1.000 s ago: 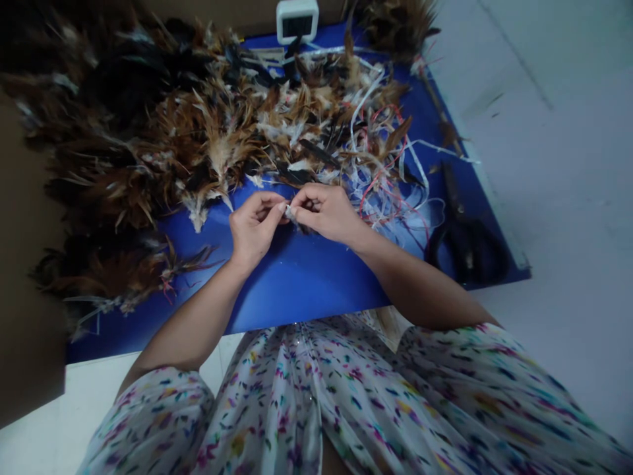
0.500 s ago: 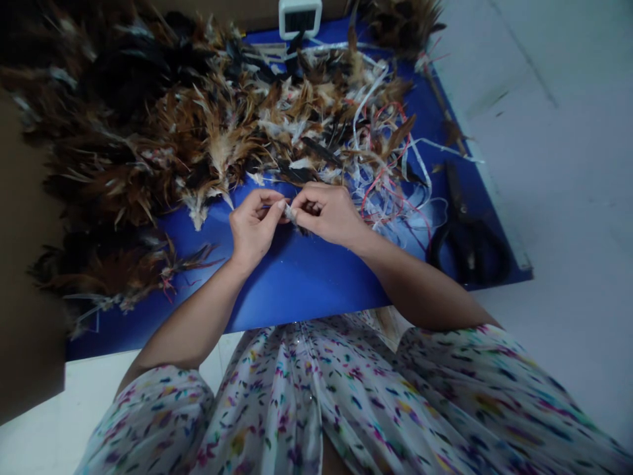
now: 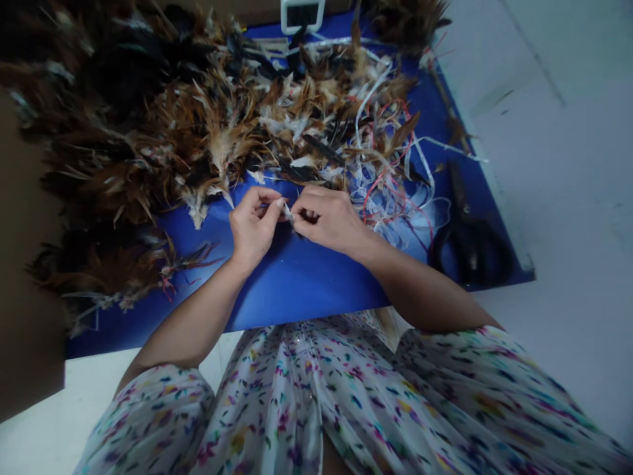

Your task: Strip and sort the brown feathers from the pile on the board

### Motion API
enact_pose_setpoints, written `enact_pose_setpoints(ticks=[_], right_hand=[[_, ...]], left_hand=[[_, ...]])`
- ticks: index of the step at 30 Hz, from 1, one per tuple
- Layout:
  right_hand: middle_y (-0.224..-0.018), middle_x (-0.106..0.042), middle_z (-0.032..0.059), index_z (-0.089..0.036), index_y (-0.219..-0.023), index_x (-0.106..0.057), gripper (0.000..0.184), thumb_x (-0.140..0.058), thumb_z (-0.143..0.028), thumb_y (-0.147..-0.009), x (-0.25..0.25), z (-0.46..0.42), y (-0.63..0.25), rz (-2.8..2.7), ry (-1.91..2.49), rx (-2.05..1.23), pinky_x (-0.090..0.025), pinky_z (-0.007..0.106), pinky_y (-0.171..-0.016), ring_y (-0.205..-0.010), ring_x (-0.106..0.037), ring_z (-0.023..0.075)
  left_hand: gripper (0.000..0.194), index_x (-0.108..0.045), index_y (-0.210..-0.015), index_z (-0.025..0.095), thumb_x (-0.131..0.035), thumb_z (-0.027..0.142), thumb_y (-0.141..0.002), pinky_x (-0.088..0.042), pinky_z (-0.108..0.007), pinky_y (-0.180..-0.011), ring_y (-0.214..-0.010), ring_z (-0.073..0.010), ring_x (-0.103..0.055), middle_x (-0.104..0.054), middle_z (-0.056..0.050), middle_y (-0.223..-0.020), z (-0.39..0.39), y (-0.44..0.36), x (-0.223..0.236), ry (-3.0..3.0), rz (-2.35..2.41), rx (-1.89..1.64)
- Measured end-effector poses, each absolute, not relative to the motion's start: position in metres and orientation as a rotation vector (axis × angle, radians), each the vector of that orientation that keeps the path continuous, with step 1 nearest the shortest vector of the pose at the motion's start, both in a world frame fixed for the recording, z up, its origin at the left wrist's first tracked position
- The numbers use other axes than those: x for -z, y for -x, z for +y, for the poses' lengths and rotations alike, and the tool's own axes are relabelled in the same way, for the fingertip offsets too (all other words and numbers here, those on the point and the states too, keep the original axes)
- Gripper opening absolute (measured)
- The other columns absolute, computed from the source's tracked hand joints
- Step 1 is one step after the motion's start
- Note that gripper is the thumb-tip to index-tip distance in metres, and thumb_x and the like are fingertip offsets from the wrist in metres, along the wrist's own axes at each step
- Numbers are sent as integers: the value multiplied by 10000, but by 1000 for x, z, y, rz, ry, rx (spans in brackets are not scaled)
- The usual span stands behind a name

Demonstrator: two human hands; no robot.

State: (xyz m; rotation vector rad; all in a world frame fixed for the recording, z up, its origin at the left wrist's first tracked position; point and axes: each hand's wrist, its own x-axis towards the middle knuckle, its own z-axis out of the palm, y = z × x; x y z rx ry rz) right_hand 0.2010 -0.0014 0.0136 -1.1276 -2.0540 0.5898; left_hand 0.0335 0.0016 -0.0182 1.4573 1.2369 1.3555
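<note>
Over the near part of the blue board [image 3: 306, 280], my left hand [image 3: 254, 227] pinches one end of a small feather [image 3: 288, 212] between thumb and forefinger. The feather is whitish, with a darker part toward the right. My right hand [image 3: 329, 218] has its thumb and fingers closed on the other end, so the two fingertips are only a little apart. Some of the feather is hidden by my right fingers. Just beyond both hands lies a large heap of brown, black and white feathers [image 3: 232, 132].
Right of my hands are tangled white and red strings [image 3: 390, 191]. Black-handled scissors [image 3: 469, 244] lie near the board's right edge. A smaller feather bunch [image 3: 119, 264] is at the left, beside a cardboard wall [image 3: 30, 264]. A white-framed device [image 3: 302, 14] stands at the back.
My right hand has shifted slightly and its fingers have curled in more, showing a little more of the white feather between the hands. My left hand stays nearly still.
</note>
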Motion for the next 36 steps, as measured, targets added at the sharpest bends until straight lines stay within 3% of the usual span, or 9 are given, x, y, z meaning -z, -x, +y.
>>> enact_pose_setpoints(ticks=[22, 27, 32, 36], right_hand=[[-757, -611, 40, -193, -698, -602, 160, -521, -139, -824, -13, -1, -201, -2247, 1080, -434, -422, 317, -701, -730, -542, 168], [-778, -643, 24, -179, -740, -640, 132, -543, -157, -826, -15, -3, -200, -2091, 1103, -625, -412, 274, -658, -676, -549, 127], [-639, -633, -47, -184, -897, -637, 160, -651, -337, -852, -16, -4, -199, -1873, 1179, -1059, -407, 244, -604, -549, -541, 96], [-585, -599, -71, -191, -922, -638, 150, -674, -261, -793, -12, 2, -201, -1805, 1232, -1096, -383, 241, -569, -515, -499, 89]], left_hand=[[281, -617, -892, 222, -740, 468, -838, -616, -250, -607, -672, -115, -693, -686, 18, -786, 3, -33, 23, -1401, 1282, -1377], [294, -614, -881, 208, -756, 460, -826, -608, -227, -605, -659, -110, -708, -704, 22, -772, 6, -32, 19, -1399, 1271, -1409], [307, -605, -885, 208, -748, 474, -829, -604, -224, -613, -704, -121, -725, -716, 11, -792, 11, -28, 22, -1391, 1296, -1439], [308, -604, -956, 217, -698, 496, -868, -614, -246, -643, -771, -138, -730, -726, -8, -853, 15, -24, 27, -1437, 1273, -1427]])
